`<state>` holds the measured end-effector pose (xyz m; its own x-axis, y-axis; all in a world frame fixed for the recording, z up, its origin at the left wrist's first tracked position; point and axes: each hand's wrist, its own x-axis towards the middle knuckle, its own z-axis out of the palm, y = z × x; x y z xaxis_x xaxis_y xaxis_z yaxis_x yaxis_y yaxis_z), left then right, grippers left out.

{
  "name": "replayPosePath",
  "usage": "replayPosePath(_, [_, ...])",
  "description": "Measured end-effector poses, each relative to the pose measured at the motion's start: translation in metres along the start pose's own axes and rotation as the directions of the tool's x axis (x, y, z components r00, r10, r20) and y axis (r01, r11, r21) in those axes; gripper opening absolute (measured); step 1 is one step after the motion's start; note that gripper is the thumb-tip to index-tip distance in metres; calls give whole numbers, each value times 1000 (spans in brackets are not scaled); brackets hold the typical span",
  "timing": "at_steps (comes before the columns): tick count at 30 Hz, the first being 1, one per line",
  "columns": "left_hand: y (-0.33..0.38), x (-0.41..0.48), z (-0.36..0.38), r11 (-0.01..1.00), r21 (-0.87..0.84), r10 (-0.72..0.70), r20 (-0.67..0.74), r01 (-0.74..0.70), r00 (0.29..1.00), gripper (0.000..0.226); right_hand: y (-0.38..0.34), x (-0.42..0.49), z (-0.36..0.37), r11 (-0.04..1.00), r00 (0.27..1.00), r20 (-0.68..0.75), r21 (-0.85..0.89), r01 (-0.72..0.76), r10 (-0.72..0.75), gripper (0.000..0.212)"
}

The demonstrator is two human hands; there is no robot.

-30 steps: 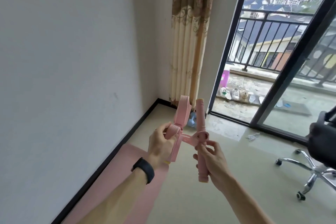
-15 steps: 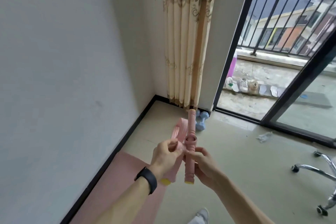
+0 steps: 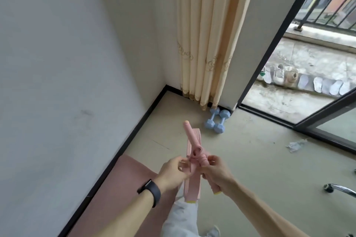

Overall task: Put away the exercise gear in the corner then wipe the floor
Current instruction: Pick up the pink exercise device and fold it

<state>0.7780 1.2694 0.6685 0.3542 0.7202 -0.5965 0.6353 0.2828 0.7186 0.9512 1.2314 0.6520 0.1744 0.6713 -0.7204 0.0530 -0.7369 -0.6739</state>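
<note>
We hold one pink exercise gear piece [image 3: 193,141] in the air in front of us, above the floor [image 3: 240,159] and short of the corner. It is folded: a foam bar points up and away, with flat pink straps behind it. Our left hand [image 3: 174,172] pinches the straps just below the joint. Our right hand [image 3: 217,175] is curled round the lower end of the bar, whose yellow tip shows under the fist. A black wristband [image 3: 151,191] sits on the left wrist.

Ahead, two blue dumbbells [image 3: 216,120] lie side by side on the floor, touching the foot of the wall just beside the hem of one cream curtain [image 3: 208,34]. One pink mat [image 3: 123,188] lies along the black skirting under our left arm. To the right, one crumpled scrap [image 3: 295,145] lies near the sliding door track [image 3: 269,116], and one chrome chair leg [image 3: 341,190] enters from the edge. Beyond the open door, a row of shoes [image 3: 279,74] and slippers stands on the balcony; we cannot count them surely.
</note>
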Motion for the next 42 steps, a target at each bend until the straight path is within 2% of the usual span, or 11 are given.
replayPosePath(2, [12, 46, -29, 875, 475, 158, -105, -90, 982, 54, -15, 44, -9, 984, 999, 14, -172, 51, -49, 26])
replayPosePath(5, [32, 135, -76, 428, 869, 489, 11, -250, 872, 79, -59, 103, -23, 877, 993, 57, -466, 119, -104, 33])
replayPosePath(7, [49, 196, -103, 209, 909, 392, 259, -360, 883, 84, -96, 137, -32, 811, 987, 86, -564, 158, -133, 27])
replayPosePath(9, [66, 248, -121, 153, 898, 276, 363, -413, 890, 71, -124, 173, -43, 728, 978, 136, -653, 209, -159, 24])
replayPosePath(14, [76, 353, -132, 418, 824, -70, 449, -383, 891, 46, -151, 268, -67, 454, 947, 286, -831, 321, -146, 30])
replayPosePath(19, [22, 447, -110, 647, 731, -106, 368, -217, 924, 43, -116, 381, -74, 393, 937, 330, -850, 349, -118, 36])
replayPosePath(24, [-66, 528, -61, 662, 726, -32, 273, -185, 961, 44, -49, 503, -62, 436, 936, 349, -835, 335, -52, 38])
replayPosePath(30, [-178, 599, -6, 663, 732, 24, 188, -157, 982, 58, 49, 632, -37, 471, 840, 528, -777, 417, 127, 20])
replayPosePath(34, [-232, 628, 19, 597, 780, 123, 142, -187, 982, 61, 94, 682, -21, 571, 850, 469, -777, 265, 242, 18])
replayPosePath(37, [-259, 647, 28, 583, 792, 208, 73, -183, 975, 46, 110, 698, -9, 620, 918, 363, -761, 191, 163, 16])
replayPosePath(42, [-275, 702, 25, 590, 793, 253, 1, -155, 967, 46, 115, 729, 3, 537, 969, 212, -807, 246, -124, 20])
